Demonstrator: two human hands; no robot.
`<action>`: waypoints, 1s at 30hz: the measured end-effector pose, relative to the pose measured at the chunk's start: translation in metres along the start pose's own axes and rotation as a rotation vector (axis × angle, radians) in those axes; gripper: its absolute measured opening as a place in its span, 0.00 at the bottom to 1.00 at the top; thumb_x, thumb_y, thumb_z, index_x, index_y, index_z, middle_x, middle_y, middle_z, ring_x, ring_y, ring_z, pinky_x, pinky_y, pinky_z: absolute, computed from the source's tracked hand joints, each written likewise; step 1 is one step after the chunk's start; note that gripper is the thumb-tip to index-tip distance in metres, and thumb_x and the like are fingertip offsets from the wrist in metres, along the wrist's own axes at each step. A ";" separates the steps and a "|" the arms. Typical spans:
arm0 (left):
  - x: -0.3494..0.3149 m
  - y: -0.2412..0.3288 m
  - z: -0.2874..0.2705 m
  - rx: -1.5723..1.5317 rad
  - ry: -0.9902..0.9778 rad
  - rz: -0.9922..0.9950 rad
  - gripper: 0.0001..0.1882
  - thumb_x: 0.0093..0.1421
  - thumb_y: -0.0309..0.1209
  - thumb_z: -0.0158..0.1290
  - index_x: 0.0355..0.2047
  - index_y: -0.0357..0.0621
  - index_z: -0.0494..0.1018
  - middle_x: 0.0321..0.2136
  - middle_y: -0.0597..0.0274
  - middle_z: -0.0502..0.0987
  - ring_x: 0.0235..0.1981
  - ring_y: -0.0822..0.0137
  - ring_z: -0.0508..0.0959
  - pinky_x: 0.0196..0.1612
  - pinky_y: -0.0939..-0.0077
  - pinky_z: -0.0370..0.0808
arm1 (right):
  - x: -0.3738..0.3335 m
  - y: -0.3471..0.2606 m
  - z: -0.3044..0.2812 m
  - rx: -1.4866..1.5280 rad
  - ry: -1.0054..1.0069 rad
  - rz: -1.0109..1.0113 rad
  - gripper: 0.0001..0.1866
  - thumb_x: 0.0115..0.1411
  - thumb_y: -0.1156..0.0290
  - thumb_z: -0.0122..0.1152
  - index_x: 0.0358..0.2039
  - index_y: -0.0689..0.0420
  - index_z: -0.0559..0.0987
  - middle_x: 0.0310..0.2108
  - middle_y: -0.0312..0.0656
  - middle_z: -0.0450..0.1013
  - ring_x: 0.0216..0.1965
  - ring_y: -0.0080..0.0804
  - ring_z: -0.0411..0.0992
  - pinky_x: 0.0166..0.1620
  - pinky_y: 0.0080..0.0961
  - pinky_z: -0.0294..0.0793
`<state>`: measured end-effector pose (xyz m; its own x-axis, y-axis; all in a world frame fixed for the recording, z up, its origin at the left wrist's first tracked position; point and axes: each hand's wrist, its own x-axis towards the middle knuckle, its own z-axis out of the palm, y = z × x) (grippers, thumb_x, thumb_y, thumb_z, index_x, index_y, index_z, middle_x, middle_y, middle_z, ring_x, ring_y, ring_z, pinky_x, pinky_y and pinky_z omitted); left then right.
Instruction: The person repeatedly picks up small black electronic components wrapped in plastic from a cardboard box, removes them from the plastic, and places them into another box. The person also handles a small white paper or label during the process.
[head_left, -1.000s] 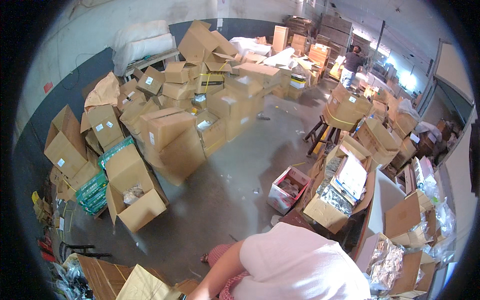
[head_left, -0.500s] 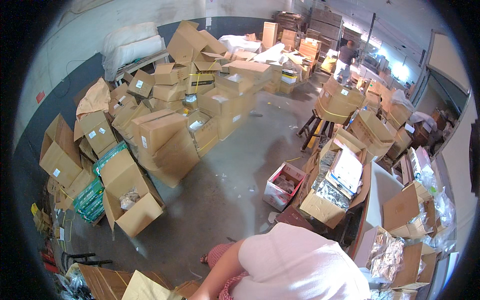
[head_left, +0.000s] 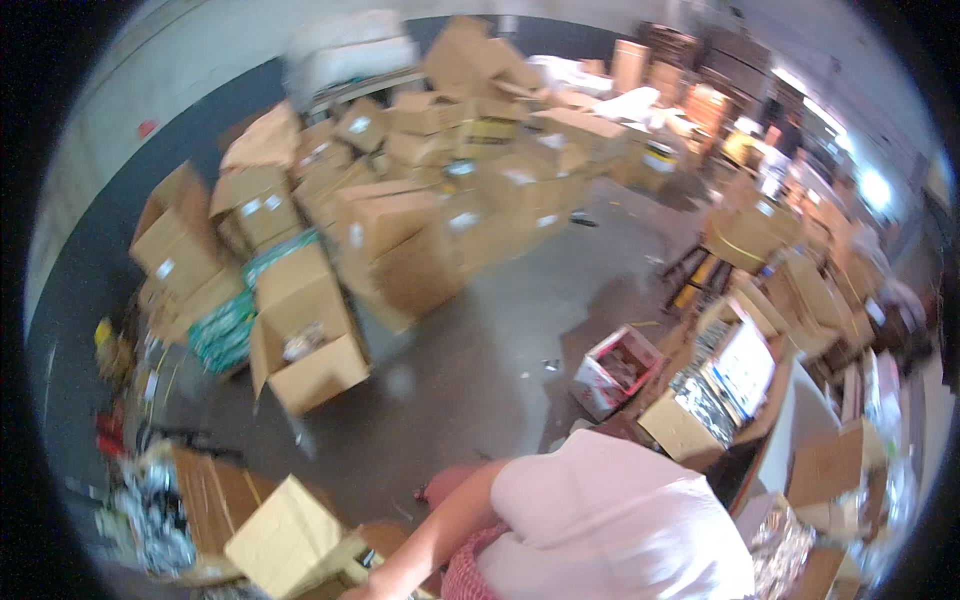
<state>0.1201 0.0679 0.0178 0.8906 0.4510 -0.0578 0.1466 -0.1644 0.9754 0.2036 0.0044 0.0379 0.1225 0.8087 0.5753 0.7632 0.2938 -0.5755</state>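
Note:
My left arm (head_left: 440, 535) reaches down from a white sleeve (head_left: 620, 510) to the bottom edge. Only the start of my left hand (head_left: 375, 588) shows there, and its fingers are cut off from sight. Beside it stands an open carton, its pale flap (head_left: 285, 537) raised and a browner cardboard panel (head_left: 212, 505) to the left. What the hand touches inside or behind the carton cannot be made out. Crumpled clear plastic (head_left: 150, 515) lies left of the carton. My right hand is out of view. Red checked cloth (head_left: 475, 562) shows beneath my arm.
An open carton (head_left: 310, 335) holding a small bag stands ahead on the grey floor (head_left: 470, 370), beside green packs (head_left: 222, 332). Stacked cartons (head_left: 400, 225) line the left. A white-and-red box (head_left: 615, 370) and a filled carton (head_left: 715, 395) stand right. A person (head_left: 785, 130) is far back.
The view has swung, so the room sits further right and more of the lower-left carton and plastic shows. My left arm still reaches down beside the carton.

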 end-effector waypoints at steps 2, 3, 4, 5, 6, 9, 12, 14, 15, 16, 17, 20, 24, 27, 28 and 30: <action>-0.019 -0.006 -0.032 -0.042 0.140 -0.021 0.16 0.65 0.25 0.57 0.53 0.37 0.76 0.43 0.53 0.82 0.44 0.63 0.80 0.50 0.68 0.77 | 0.004 -0.004 0.008 0.133 -0.017 -0.001 0.13 0.62 0.54 0.65 0.33 0.51 0.84 0.28 0.46 0.81 0.32 0.47 0.80 0.34 0.46 0.75; -0.031 -0.008 -0.048 -0.067 0.218 -0.029 0.16 0.64 0.25 0.57 0.52 0.37 0.76 0.43 0.53 0.82 0.44 0.63 0.80 0.50 0.67 0.77 | 0.013 -0.006 0.013 0.122 -0.046 0.123 0.16 0.50 0.58 0.71 0.27 0.58 0.83 0.25 0.49 0.79 0.32 0.53 0.79 0.33 0.49 0.76; -0.048 -0.008 -0.064 -0.088 0.304 -0.042 0.16 0.64 0.24 0.57 0.52 0.37 0.77 0.44 0.53 0.82 0.44 0.63 0.80 0.50 0.67 0.77 | 0.007 -0.012 0.017 0.266 -0.008 0.132 0.17 0.50 0.54 0.74 0.27 0.56 0.84 0.24 0.47 0.80 0.29 0.50 0.80 0.32 0.47 0.76; -0.065 -0.006 -0.078 -0.121 0.382 -0.048 0.15 0.64 0.24 0.57 0.52 0.36 0.77 0.44 0.53 0.82 0.44 0.62 0.80 0.50 0.67 0.77 | 0.013 -0.015 0.019 0.289 -0.055 0.129 0.17 0.52 0.53 0.74 0.28 0.56 0.84 0.25 0.47 0.80 0.29 0.49 0.80 0.31 0.45 0.77; -0.083 -0.002 -0.089 -0.163 0.458 -0.050 0.15 0.64 0.23 0.57 0.52 0.36 0.77 0.44 0.53 0.82 0.44 0.62 0.80 0.51 0.67 0.77 | 0.012 -0.019 0.019 0.391 -0.077 0.096 0.07 0.58 0.68 0.69 0.32 0.57 0.81 0.26 0.43 0.78 0.32 0.43 0.79 0.35 0.39 0.75; -0.125 0.013 -0.099 -0.344 0.637 -0.050 0.17 0.59 0.25 0.61 0.49 0.37 0.77 0.43 0.55 0.82 0.44 0.60 0.81 0.51 0.70 0.76 | 0.028 -0.029 0.019 0.569 -0.162 0.288 0.08 0.57 0.68 0.72 0.34 0.57 0.83 0.31 0.44 0.83 0.33 0.38 0.82 0.35 0.37 0.78; -0.142 0.026 -0.091 -0.329 0.767 -0.083 0.13 0.62 0.22 0.60 0.48 0.35 0.78 0.41 0.60 0.81 0.42 0.70 0.78 0.47 0.77 0.74 | 0.036 -0.036 0.008 0.693 -0.250 0.285 0.10 0.59 0.70 0.70 0.40 0.58 0.83 0.33 0.47 0.83 0.35 0.38 0.83 0.39 0.35 0.79; -0.144 0.028 -0.082 -0.314 0.871 -0.105 0.11 0.62 0.21 0.61 0.46 0.35 0.80 0.37 0.63 0.82 0.39 0.74 0.78 0.45 0.82 0.73 | 0.045 -0.033 0.003 0.619 -0.388 0.321 0.11 0.62 0.71 0.69 0.44 0.59 0.83 0.38 0.43 0.83 0.41 0.35 0.82 0.45 0.29 0.79; -0.143 0.028 -0.080 -0.324 0.917 -0.097 0.09 0.62 0.21 0.62 0.44 0.35 0.81 0.36 0.64 0.82 0.37 0.77 0.78 0.44 0.83 0.74 | 0.050 -0.034 0.004 0.613 -0.350 0.268 0.10 0.62 0.71 0.69 0.43 0.59 0.83 0.38 0.44 0.83 0.41 0.35 0.82 0.44 0.29 0.79; -0.142 0.026 -0.080 -0.327 0.941 -0.071 0.07 0.64 0.23 0.62 0.41 0.35 0.81 0.34 0.65 0.82 0.35 0.78 0.78 0.42 0.83 0.74 | 0.054 -0.032 0.004 0.611 -0.351 0.226 0.10 0.61 0.72 0.70 0.42 0.59 0.83 0.38 0.43 0.82 0.41 0.35 0.82 0.44 0.29 0.79; -0.140 0.026 -0.078 -0.300 0.965 -0.068 0.05 0.65 0.24 0.62 0.39 0.35 0.81 0.32 0.66 0.83 0.33 0.79 0.78 0.40 0.84 0.74 | 0.058 -0.030 0.007 0.576 -0.354 0.216 0.10 0.60 0.73 0.71 0.41 0.60 0.83 0.37 0.43 0.82 0.41 0.34 0.82 0.44 0.29 0.79; -0.138 0.020 -0.078 -0.374 1.003 -0.030 0.04 0.65 0.23 0.62 0.38 0.35 0.82 0.31 0.67 0.83 0.32 0.80 0.78 0.37 0.85 0.74 | 0.064 -0.030 0.018 0.519 -0.450 0.279 0.10 0.60 0.72 0.71 0.40 0.60 0.83 0.37 0.43 0.82 0.40 0.34 0.82 0.43 0.30 0.79; -0.127 0.010 -0.071 -0.231 1.047 -0.068 0.04 0.66 0.24 0.61 0.39 0.35 0.82 0.29 0.67 0.83 0.29 0.82 0.77 0.33 0.85 0.74 | 0.064 -0.017 0.025 0.352 -0.499 0.223 0.13 0.60 0.70 0.71 0.43 0.60 0.80 0.40 0.45 0.79 0.42 0.39 0.80 0.46 0.33 0.79; -0.115 0.005 -0.065 -0.154 1.034 -0.123 0.06 0.68 0.26 0.58 0.38 0.35 0.81 0.24 0.70 0.80 0.27 0.83 0.75 0.30 0.84 0.74 | 0.061 -0.007 0.025 0.256 -0.509 0.120 0.16 0.61 0.71 0.68 0.47 0.60 0.77 0.44 0.47 0.75 0.47 0.46 0.76 0.50 0.37 0.77; -0.111 0.004 -0.064 -0.138 1.025 -0.124 0.07 0.68 0.27 0.57 0.38 0.35 0.81 0.23 0.71 0.79 0.26 0.83 0.74 0.29 0.83 0.74 | 0.061 -0.006 0.024 0.242 -0.489 0.063 0.15 0.61 0.72 0.67 0.47 0.60 0.77 0.44 0.47 0.75 0.48 0.47 0.76 0.50 0.38 0.76; -0.103 0.005 -0.063 -0.103 0.991 -0.151 0.10 0.70 0.30 0.56 0.38 0.34 0.80 0.22 0.72 0.76 0.25 0.83 0.72 0.28 0.82 0.74 | 0.062 -0.004 0.023 0.207 -0.464 -0.012 0.14 0.61 0.74 0.65 0.47 0.60 0.77 0.44 0.48 0.74 0.48 0.49 0.75 0.51 0.39 0.76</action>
<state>0.0016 0.0758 0.0421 0.0990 0.9948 -0.0253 0.1488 0.0104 0.9888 0.1936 0.0650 0.0628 -0.2162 0.9320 0.2910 0.6150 0.3614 -0.7008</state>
